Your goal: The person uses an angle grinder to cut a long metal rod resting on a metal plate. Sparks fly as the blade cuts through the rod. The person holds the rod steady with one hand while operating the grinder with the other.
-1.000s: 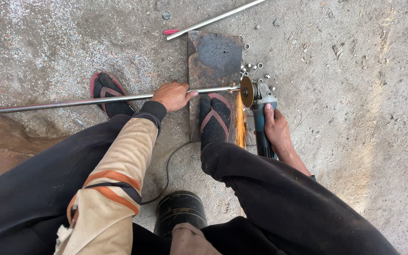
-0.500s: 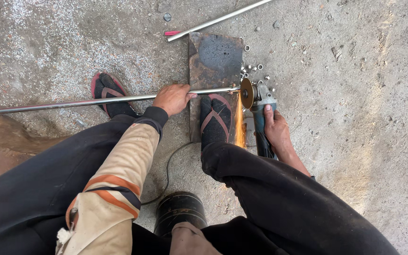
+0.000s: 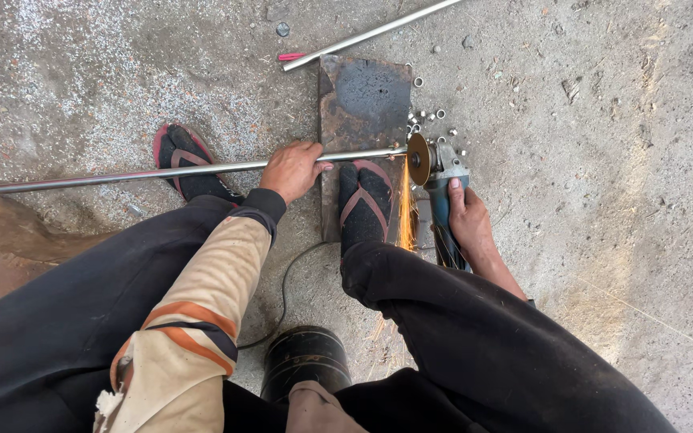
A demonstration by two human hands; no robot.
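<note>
Seen from above, squatting over rough grey concrete floor. No containers in view apart from a black ribbed cylinder between the knees, contents hidden.

Left hand clenched over a long thin steel rod, pressing it down across a rusty flat steel plate. Rod running far out past the left edge of the view; its right end meeting the disc at the plate's right edge.

Right hand wrapped tight around the blue-bodied angle grinder, disc upright against the rod end, orange sparks streaming down toward the body. Right foot in a sandal planted on the plate just beside the sparks; left sandal under the rod.

Small shiny cut rings scattered just beyond the disc. Second rod lying diagonal near the plate's far corner. Wide bare concrete to the right.
</note>
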